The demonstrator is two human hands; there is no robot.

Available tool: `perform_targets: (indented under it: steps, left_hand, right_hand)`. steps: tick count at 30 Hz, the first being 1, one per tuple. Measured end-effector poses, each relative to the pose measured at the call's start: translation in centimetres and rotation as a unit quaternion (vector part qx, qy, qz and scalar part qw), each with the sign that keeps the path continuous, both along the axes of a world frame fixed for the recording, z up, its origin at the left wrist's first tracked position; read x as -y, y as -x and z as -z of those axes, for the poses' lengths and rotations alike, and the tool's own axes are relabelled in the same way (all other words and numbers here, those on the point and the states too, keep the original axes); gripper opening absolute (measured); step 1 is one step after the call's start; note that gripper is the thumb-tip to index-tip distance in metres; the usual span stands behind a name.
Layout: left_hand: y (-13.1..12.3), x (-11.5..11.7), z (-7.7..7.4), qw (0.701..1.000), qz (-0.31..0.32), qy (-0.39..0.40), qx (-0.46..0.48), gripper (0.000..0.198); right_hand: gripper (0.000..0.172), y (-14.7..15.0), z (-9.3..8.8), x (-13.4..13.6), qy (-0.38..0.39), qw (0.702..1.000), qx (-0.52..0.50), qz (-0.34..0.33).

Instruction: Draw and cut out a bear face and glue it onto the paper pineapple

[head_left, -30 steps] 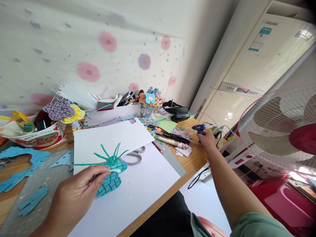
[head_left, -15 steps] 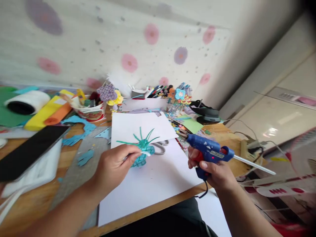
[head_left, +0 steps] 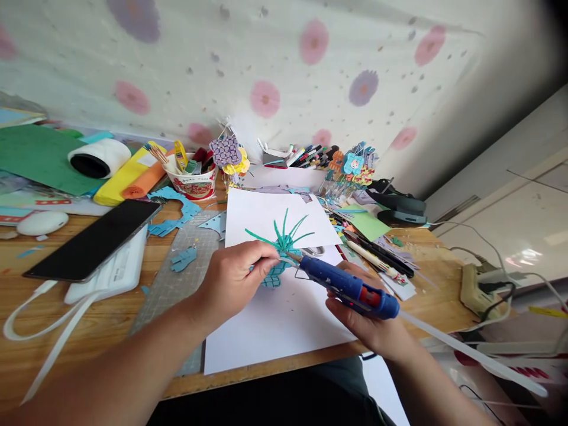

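Note:
My right hand [head_left: 355, 313] grips a blue hot glue gun [head_left: 341, 281], with a long glue stick [head_left: 479, 355] sticking out of its back. The metal nozzle points left and is right at the fingertips of my left hand [head_left: 237, 275]. Between that thumb and forefinger I pinch a small pale strip [head_left: 289, 261], mostly covered by fingers and nozzle; whether the nozzle touches it I cannot tell. Behind my left hand, a teal checked craft piece with thin green leaf-like strands [head_left: 286, 239] rests on the white paper [head_left: 266, 337], its lower part partly hidden. Scissor handles [head_left: 315, 251] show beside it.
To the left are a phone [head_left: 93, 239] on a white power bank [head_left: 113, 275], a grey cutting mat [head_left: 171, 302] and blue foam scraps [head_left: 183, 258]. A tub of tools [head_left: 193, 183] and markers stand at the back. A power strip [head_left: 477, 293] sits at right.
My right hand has brought the glue gun leftward, turning its nozzle to the strip in my left hand. The camera view has shifted, so the desk appears farther right and slightly higher.

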State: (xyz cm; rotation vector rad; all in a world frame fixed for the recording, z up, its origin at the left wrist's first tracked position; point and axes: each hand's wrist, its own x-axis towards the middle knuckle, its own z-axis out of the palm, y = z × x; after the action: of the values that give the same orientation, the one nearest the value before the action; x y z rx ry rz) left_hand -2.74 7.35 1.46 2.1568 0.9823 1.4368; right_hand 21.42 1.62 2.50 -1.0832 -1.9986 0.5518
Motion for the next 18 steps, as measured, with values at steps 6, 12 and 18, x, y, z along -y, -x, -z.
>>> perform_targets:
  steps: [6,12,18]
  left_hand:
    - [-0.06,0.02,-0.29,1.000,-0.001,0.016,0.005,0.011]
    - [-0.05,0.03,-0.28,1.000,0.002,0.028,0.002,0.011]
    - [0.03,0.04,-0.37,0.999,-0.001,0.040,0.003,0.012]
  right_hand:
    - [0.014,0.16,0.02,-0.02,-0.002,1.000,0.020,0.021]
    - [0.019,0.12,0.12,-0.10,-0.011,0.999,0.041,0.024]
    - [0.020,0.28,-0.22,-0.23,-0.006,0.997,0.070,0.034]
